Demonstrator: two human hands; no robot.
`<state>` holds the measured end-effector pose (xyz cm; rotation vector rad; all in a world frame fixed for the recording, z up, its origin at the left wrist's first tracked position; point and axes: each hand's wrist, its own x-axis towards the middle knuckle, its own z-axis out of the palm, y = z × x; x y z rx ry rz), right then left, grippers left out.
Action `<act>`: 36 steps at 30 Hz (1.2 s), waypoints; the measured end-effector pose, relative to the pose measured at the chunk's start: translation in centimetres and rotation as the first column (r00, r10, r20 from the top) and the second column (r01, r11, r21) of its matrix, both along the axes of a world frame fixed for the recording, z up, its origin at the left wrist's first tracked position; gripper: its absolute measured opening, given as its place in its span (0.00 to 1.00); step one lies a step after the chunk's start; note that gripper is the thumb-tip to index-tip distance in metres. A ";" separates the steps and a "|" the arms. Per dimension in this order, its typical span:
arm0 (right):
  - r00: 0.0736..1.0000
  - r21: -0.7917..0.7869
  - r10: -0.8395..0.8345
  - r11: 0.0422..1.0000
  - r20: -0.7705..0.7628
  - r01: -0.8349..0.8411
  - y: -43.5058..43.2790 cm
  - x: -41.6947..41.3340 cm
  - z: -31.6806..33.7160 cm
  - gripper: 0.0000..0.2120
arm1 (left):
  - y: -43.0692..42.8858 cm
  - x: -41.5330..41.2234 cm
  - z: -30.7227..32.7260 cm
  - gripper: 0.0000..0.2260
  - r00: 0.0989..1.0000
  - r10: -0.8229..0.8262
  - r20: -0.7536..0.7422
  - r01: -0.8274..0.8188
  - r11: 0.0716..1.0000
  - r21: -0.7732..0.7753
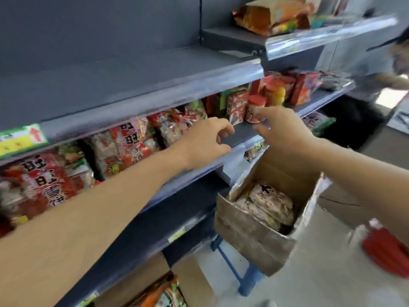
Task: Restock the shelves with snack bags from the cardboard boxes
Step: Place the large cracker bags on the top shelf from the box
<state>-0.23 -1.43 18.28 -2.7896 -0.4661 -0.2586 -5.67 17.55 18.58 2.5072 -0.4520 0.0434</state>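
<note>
Both my arms reach toward the middle shelf (239, 131), which is packed with red snack bags (130, 140) on its left part. My left hand (205, 145) hovers with loosely curled fingers over a bare gap of the shelf and holds nothing. Just right of it, my right hand (281, 127) is at a red-lidded tub (254, 108), fingers touching its lower side; the picture is blurred, so a grip is unclear. Below the hands stands an open cardboard box (250, 233) with several pale snack bags (270, 201) inside.
The grey shelf above (132, 80) is bare on the left, with orange bags (267, 16) on the higher right section. More red packs (303, 87) fill the middle shelf's right. A second box with bags (163, 291) sits on the floor. A red object (387, 251) lies at right.
</note>
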 end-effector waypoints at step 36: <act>0.506 -0.433 -0.159 0.758 -0.848 -0.488 -21.5 26.4 -42.6 0.22 | -31.1 22.5 -46.1 0.40 -0.102 0.315 -0.944 -0.972 0.170 0.162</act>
